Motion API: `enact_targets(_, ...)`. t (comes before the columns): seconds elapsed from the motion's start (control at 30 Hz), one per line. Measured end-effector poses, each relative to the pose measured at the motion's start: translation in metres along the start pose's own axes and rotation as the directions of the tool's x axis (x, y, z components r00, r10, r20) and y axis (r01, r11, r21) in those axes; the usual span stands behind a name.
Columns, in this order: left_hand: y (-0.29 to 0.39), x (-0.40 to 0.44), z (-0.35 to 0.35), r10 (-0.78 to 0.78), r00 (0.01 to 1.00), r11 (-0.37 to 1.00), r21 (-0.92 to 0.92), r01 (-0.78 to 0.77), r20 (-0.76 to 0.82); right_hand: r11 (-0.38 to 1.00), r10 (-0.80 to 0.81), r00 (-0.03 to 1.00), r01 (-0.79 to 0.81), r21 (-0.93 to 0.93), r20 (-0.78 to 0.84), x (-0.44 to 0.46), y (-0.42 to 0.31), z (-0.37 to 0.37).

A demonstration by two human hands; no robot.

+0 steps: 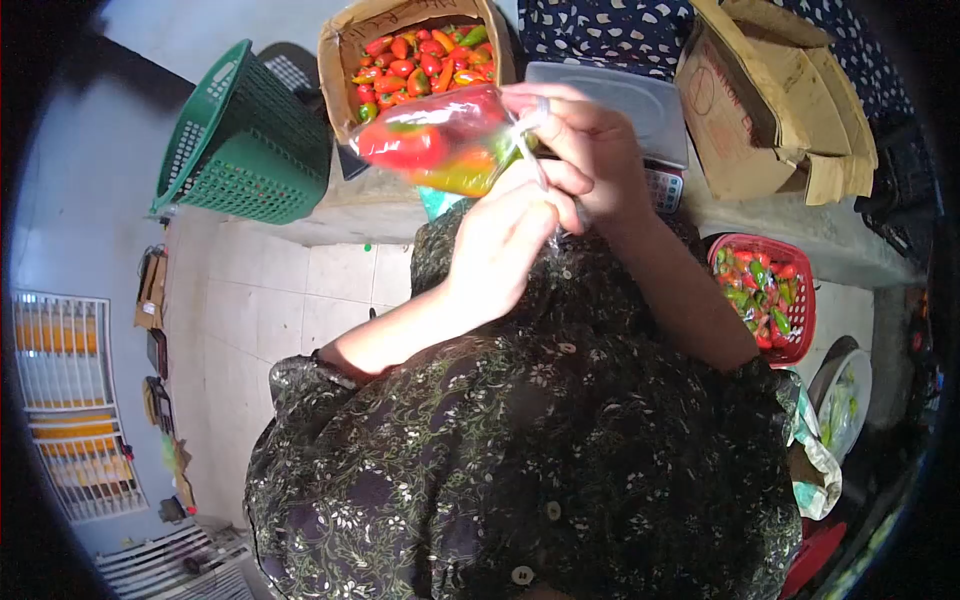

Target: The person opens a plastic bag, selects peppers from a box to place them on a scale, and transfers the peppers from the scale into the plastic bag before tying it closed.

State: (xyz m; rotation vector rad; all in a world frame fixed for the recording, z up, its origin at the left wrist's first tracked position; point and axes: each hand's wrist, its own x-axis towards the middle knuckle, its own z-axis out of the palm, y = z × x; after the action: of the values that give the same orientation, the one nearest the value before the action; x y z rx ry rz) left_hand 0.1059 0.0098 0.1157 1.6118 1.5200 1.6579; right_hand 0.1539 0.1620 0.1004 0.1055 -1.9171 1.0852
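Note:
A clear plastic bag of peppers [400, 146], red with some green and yellow, hangs tilted in front of me above the ledge. Its neck is gathered at the right, where a white strip [530, 130] runs around or across it. My right hand [590, 140] is closed at the neck, thumb and fingers pinching there. Just below, my left hand [505, 235] has its fingers curled on the strip and the bag's gathered end. The exact grip of the fingertips is partly hidden. Behind the bag stands a cardboard box [335, 75] full of small red, orange and green peppers.
A tall green plastic basket [260, 165] leans at the left. Behind my right hand sits a scale [640, 105] with a keypad. An open cardboard box [730, 130] stands to its right. Lower right are a red basket [808, 320] of peppers and a white bowl [862, 390].

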Motion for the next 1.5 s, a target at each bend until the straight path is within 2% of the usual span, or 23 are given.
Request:
enact_targets(0.03,-0.005,0.000,0.000,0.171,0.985,0.979,0.111,-0.171,0.011,0.996,0.041,0.999,-0.043,0.076,0.036,-0.003,-0.008,0.006)
enact_targets(0.07,-0.008,-0.002,0.002,0.257,0.966,0.948,0.184,-0.259,0.035,0.857,0.342,0.931,-0.365,0.363,0.128,-0.004,-0.024,0.008)
enact_targets(0.17,-0.017,-0.005,-0.001,0.425,0.897,0.832,0.338,-0.440,0.121,0.407,0.371,0.878,-0.447,0.796,0.303,-0.013,-0.031,0.013)
enact_targets(0.2,-0.025,-0.005,-0.004,0.417,0.895,0.815,0.371,-0.445,0.156,0.355,0.399,0.846,-0.498,0.791,0.354,-0.016,-0.028,0.010)
enact_targets(0.3,-0.058,-0.003,-0.021,0.307,0.928,0.822,0.433,-0.371,0.211,0.428,0.297,0.847,-0.531,0.731,0.441,-0.013,-0.041,-0.001)
enact_targets(0.33,-0.073,-0.003,-0.026,0.262,0.942,0.834,0.442,-0.331,0.211,0.425,0.062,0.918,-0.380,0.821,0.393,-0.020,-0.023,0.003)
enact_targets(0.37,-0.077,-0.003,-0.030,0.214,0.951,0.855,0.428,-0.292,0.221,0.532,-0.045,0.933,-0.280,0.799,0.357,-0.017,-0.019,0.004)
enact_targets(0.43,-0.081,-0.005,-0.037,0.111,0.970,0.922,0.341,-0.181,0.215,0.540,0.155,0.885,-0.447,0.713,0.438,-0.023,-0.030,0.003)
enact_targets(0.47,-0.083,-0.006,-0.039,0.050,0.980,0.964,0.248,-0.098,0.195,0.604,0.217,0.895,-0.437,0.666,0.390,-0.023,-0.034,0.004)
enact_targets(0.57,-0.086,-0.022,-0.033,-0.172,0.971,0.916,-0.337,0.219,0.164,0.781,0.335,0.924,-0.382,0.493,0.185,-0.024,-0.037,0.005)
enact_targets(0.63,-0.079,-0.035,-0.020,-0.253,0.944,0.805,-0.496,0.327,0.211,0.887,0.327,0.945,-0.305,0.348,-0.004,-0.024,-0.034,0.008)
enact_targets(0.67,-0.066,-0.036,-0.012,-0.289,0.925,0.804,-0.462,0.374,0.246,0.979,0.144,0.987,-0.132,0.157,-0.066,-0.023,-0.024,0.006)
enact_targets(0.7,-0.032,-0.030,-0.005,-0.411,0.848,0.837,-0.230,0.496,0.334,0.978,0.186,0.981,-0.179,0.111,-0.056,-0.024,-0.025,0.005)
enact_targets(0.77,-0.033,-0.035,0.001,-0.294,0.913,0.803,-0.446,0.396,0.282,0.961,0.277,0.960,-0.276,0.021,-0.039,-0.029,-0.029,0.006)
enact_targets(0.8,-0.027,-0.033,-0.003,-0.274,0.912,0.838,-0.390,0.382,0.304,0.979,0.204,0.976,-0.203,0.028,-0.079,-0.030,-0.026,0.011)
enact_targets(0.9,-0.013,-0.024,-0.010,-0.313,0.904,0.617,-0.661,0.427,0.291,0.974,-0.003,0.997,-0.016,-0.228,-0.083,-0.031,-0.020,0.011)
enact_targets(0.93,-0.006,-0.018,-0.013,-0.379,0.894,0.638,-0.633,0.439,0.237,0.928,-0.113,0.991,0.080,-0.363,-0.072,-0.031,-0.015,0.008)
enact_targets(1.03,0.015,0.000,-0.019,-0.498,0.831,0.414,-0.775,0.477,0.246,0.723,-0.169,0.973,0.232,-0.651,0.158,-0.029,-0.012,-0.001)
enact_targets(1.13,0.017,0.010,-0.023,-0.472,0.789,-0.070,-0.909,0.410,0.392,0.773,-0.276,0.954,0.293,-0.563,0.118,-0.028,-0.009,0.003)
enact_targets(1.27,0.007,0.010,-0.021,-0.415,0.815,-0.050,-0.904,0.424,0.405,0.866,-0.322,0.946,0.311,-0.391,0.040,-0.028,0.006,0.012)
enact_targets(1.37,0.011,0.010,-0.012,-0.431,0.787,-0.028,-0.878,0.477,0.441,0.964,0.155,0.957,-0.092,-0.251,0.245,-0.034,-0.003,0.006)
enact_targets(1.4,0.006,0.006,-0.006,-0.463,0.783,0.029,-0.876,0.481,0.414,0.917,0.302,0.911,-0.197,-0.347,0.282,-0.031,-0.017,0.001)
enact_targets(1.5,-0.003,-0.006,0.014,-0.544,0.754,0.087,-0.869,0.486,0.368,0.918,0.255,0.958,-0.196,-0.346,0.134,-0.033,-0.015,0.000)
